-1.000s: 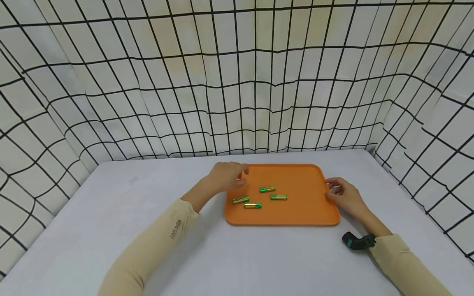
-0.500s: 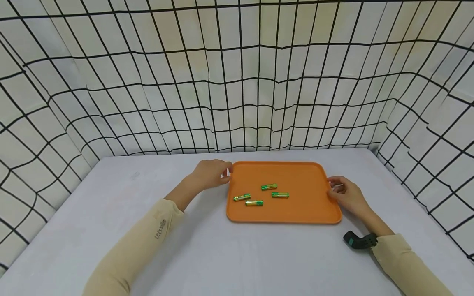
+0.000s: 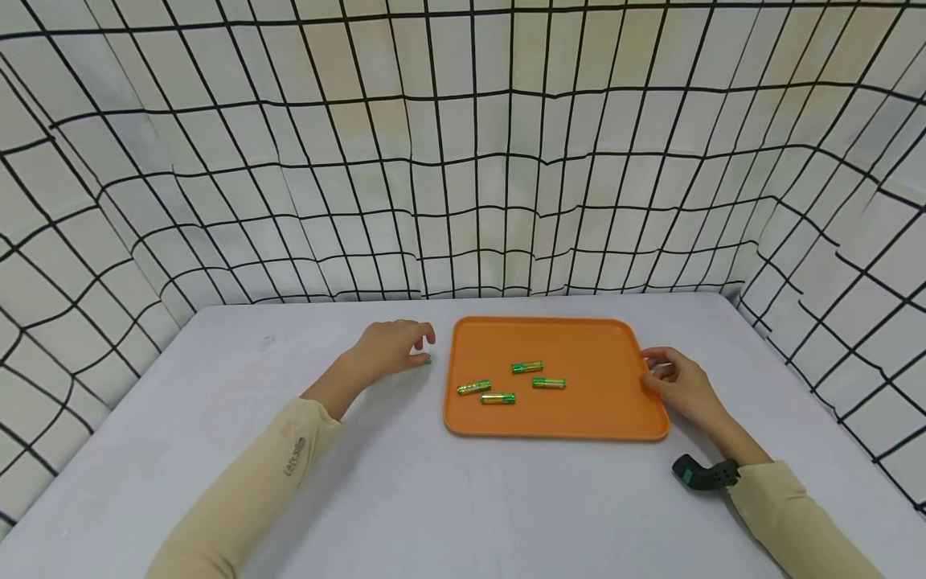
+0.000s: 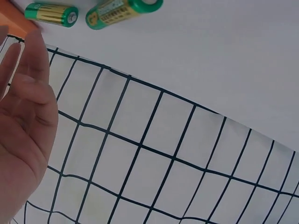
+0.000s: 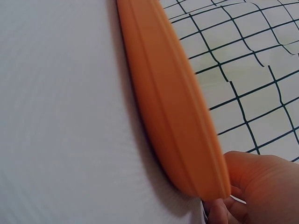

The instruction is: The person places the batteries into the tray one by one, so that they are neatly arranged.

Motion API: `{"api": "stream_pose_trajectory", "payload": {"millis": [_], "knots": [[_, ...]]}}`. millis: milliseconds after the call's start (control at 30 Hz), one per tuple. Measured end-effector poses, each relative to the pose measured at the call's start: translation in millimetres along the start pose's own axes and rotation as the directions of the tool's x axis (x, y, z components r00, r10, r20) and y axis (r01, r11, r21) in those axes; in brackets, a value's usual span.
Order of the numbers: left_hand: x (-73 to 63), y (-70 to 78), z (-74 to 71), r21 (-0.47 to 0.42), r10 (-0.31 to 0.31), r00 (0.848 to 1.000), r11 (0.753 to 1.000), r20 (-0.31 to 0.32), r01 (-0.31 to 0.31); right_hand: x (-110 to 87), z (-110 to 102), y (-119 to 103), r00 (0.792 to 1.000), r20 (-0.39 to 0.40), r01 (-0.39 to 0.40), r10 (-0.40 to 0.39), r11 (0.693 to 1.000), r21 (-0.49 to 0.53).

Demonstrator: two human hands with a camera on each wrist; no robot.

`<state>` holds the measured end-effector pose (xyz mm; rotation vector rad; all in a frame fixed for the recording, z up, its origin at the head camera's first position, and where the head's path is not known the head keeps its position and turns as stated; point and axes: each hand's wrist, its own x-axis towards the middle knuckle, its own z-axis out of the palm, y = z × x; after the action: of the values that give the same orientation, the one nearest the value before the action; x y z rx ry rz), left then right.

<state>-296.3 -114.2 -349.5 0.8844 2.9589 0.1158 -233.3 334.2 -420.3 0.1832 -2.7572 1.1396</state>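
An orange tray (image 3: 593,418) lies on the white table with several green and gold batteries (image 3: 497,398) on its left half. My right hand (image 3: 676,382) holds the tray's right rim, and in the right wrist view its fingers curl at the end of the orange edge (image 5: 173,102). Off the tray's left side, my left hand (image 3: 387,348) hovers low with thumb and forefinger apart. A bit of green shows at its thumb tip. In the left wrist view one battery (image 4: 51,15) lies by the fingertips near the tray, with another battery (image 4: 122,10) beside it.
White cloth covers the table (image 3: 463,515). A black-lined grid barrier (image 3: 463,185) stands along the back and both sides, close behind the tray. A black wrist device (image 3: 703,473) sits at the right sleeve cuff.
My left hand has moved left, from over the tray's upper left corner, past its rim, to above the table. My right hand stays at the right rim, and the batteries on the tray keep their places.
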Motion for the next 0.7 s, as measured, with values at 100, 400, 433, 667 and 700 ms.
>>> {"api": "stream_pose_trajectory", "payload": {"millis": [100,400,433,667,700], "knots": [[-1.9,-5.2,3.4,-0.011,-0.018,1.0,1.0,0.014,0.019,0.1,-0.3,0.7,1.0,0.0,0.0,0.0,1.0,0.0],[-3.3,-12.2,11.5,-0.041,-0.063,0.995,0.997,0.082,0.067,-0.4,-0.2,0.4,1.0,-0.003,0.0,0.0,1.0,0.013],[-2.9,-12.9,12.6,-0.037,-0.062,0.995,0.997,0.083,0.066,-0.4,0.0,0.4,1.0,-0.002,0.0,0.0,1.0,0.014],[-2.4,-15.8,19.2,-0.01,-0.044,0.998,0.999,0.041,0.045,-0.1,-0.1,-0.7,1.0,0.0,-0.003,0.003,1.0,0.012],[-2.2,-15.9,19.7,-0.008,-0.041,0.999,0.999,0.036,0.041,0.0,-0.3,-0.9,1.0,0.001,-0.003,0.002,1.0,0.014]]}}
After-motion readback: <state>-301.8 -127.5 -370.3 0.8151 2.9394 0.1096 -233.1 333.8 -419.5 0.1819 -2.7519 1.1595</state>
